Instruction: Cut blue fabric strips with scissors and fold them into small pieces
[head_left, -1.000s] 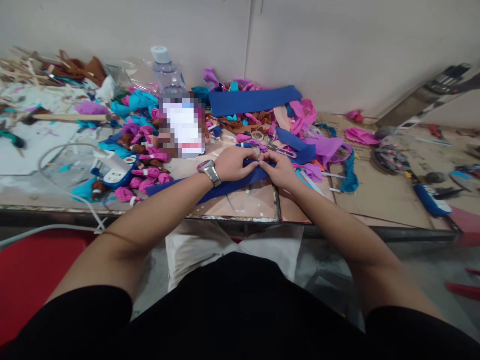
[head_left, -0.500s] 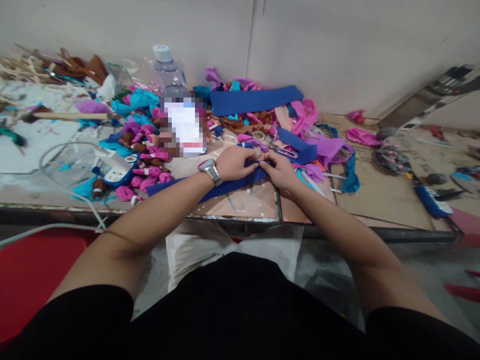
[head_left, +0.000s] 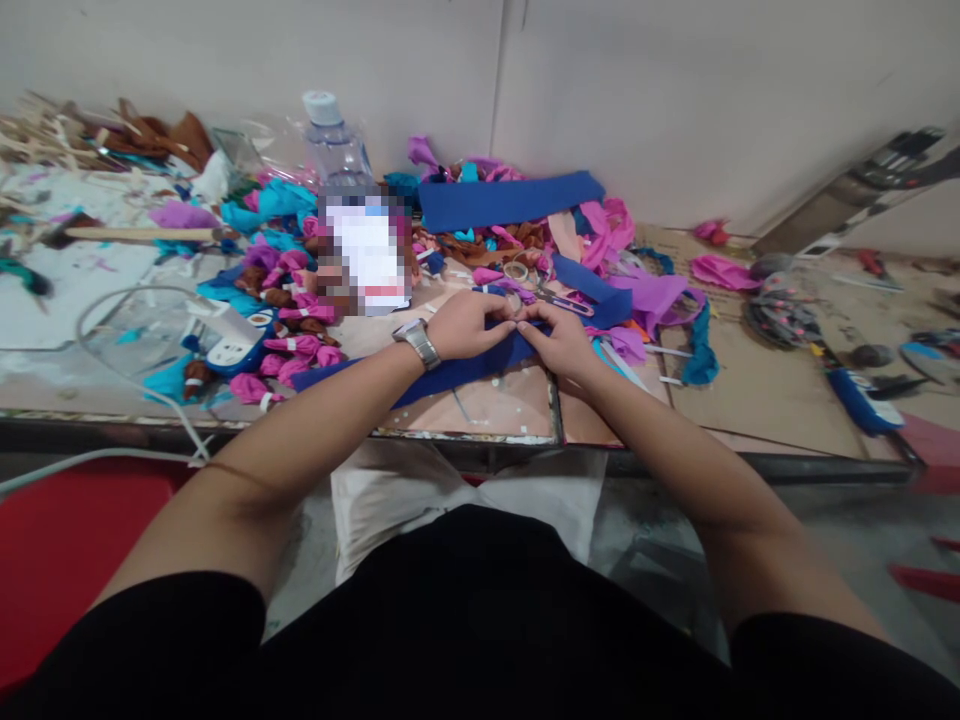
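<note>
A long strip of dark blue fabric (head_left: 427, 385) lies along the front of the table under my wrists. My left hand (head_left: 469, 325), with a metal watch above it, pinches the strip near its right end between thumb and fingers. Fingertip to fingertip with it, my right hand (head_left: 559, 340) pinches the same strip. The spot between the fingertips is too small to make out. Just beyond my hands lie a roll of tape (head_left: 516, 270) and small scissors or snips with a pink handle (head_left: 566, 302).
A second blue strip (head_left: 510, 202) lies on the heaped scraps behind. To the left are a phone-like screen (head_left: 369, 255), a water bottle (head_left: 335, 140), pink and brown tied bundles (head_left: 296, 350) and a hammer (head_left: 142, 233). Cardboard (head_left: 757, 395) covers the right side.
My fingertips have shifted very slightly, the two hands staying together on the blue strip. Everything else on the table lies as before.
</note>
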